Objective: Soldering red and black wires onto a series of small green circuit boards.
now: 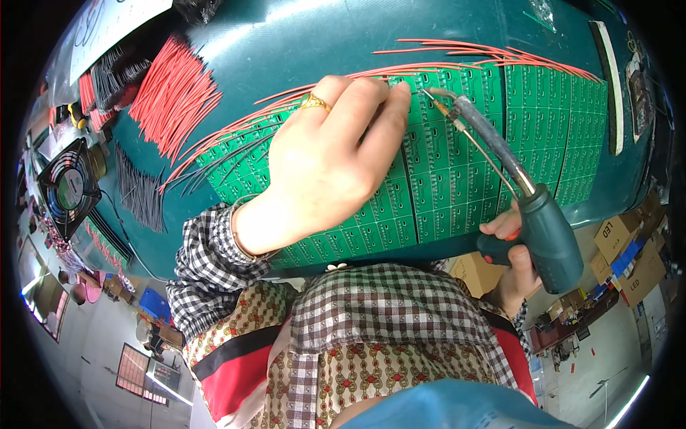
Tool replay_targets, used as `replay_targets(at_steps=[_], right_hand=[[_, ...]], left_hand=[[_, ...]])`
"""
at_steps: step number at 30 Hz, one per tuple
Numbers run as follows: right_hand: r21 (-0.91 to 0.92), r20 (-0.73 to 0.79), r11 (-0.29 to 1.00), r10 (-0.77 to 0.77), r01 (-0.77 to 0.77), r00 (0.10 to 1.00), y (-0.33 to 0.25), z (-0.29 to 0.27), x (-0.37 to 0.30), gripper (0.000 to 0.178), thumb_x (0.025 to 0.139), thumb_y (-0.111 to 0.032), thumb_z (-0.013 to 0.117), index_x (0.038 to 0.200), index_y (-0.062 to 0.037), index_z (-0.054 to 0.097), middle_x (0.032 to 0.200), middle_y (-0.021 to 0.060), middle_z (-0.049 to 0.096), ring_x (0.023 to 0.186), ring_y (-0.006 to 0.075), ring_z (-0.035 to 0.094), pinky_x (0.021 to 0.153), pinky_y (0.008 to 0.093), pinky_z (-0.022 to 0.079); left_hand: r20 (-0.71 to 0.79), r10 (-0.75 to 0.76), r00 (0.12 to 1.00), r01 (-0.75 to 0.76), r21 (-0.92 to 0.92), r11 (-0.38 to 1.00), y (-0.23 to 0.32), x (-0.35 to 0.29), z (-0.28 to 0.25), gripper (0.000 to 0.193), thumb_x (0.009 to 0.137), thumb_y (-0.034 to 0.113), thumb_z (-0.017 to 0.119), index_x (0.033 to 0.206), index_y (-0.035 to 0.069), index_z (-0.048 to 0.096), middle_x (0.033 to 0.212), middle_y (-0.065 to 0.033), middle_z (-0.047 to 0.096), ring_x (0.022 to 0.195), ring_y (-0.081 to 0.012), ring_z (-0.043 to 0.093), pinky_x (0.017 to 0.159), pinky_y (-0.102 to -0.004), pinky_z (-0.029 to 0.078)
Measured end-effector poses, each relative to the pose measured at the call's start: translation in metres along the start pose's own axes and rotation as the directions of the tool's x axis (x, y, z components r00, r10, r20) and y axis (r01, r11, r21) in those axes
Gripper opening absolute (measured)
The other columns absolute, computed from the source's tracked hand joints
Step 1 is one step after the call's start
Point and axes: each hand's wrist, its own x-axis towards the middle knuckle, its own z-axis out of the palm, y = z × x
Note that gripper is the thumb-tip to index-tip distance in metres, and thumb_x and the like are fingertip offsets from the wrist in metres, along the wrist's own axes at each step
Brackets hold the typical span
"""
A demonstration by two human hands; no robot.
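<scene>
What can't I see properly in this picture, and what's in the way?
All in the head view:
- The parts of the green boards under the left hand: that hand covers them.
- What, if anything, its fingertips pinch: the fingers hide it.
- Part of the right hand: behind the soldering gun.
- The boards' tiny details: too small.
- The white sheet's top: cut off by the picture's edge.

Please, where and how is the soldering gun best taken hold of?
I would grip the soldering gun by its thick green plastic body, coming from the person's near side, as the right hand does. That end faces the person, while the thin metal tube points away, over the green circuit boards. Better avoid the metal; it may be hot.
</scene>
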Motion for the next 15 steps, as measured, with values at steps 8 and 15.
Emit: replay_targets(at_steps=[8, 15], right_hand=[[0.18, -0.135, 0.984, 0.012, 0.013, 0.991, 0.002, 0.002, 0.002, 0.065, 0.082, -0.043, 0.059, 0.114, 0.0119, 0.044, 0.077, 0.0101, 0.053, 0.071, 0.0215, 0.056, 0.062, 0.0342, 0.053], [0.601, -0.041, 0.799, 0.041, -0.008, 0.998, 0.014, -0.006, 0.014, 0.06, 0.089, -0.049, 0.046, 0.117, 0.0041, 0.043, 0.079, 0.0079, 0.053, 0.077, 0.0206, 0.056, 0.071, 0.0389, 0.054]], left_hand=[[-0.04, 0.074, 0.996, -0.074, 0.009, 0.997, -0.005, 0.0, 0.004, 0.028, 0.063, 0.005, 0.062, 0.09, 0.0, 0.063, 0.079, -0.0053, 0.053, 0.067, -0.017, 0.053, 0.052, -0.0239, 0.045], [0.04, -0.016, 0.999, 0.019, -0.083, 0.996, 0.009, -0.004, -0.023, 0.035, 0.062, -0.003, 0.065, 0.097, 0.003, 0.065, 0.084, -0.0055, 0.057, 0.071, -0.0205, 0.056, 0.061, -0.0303, 0.047]])
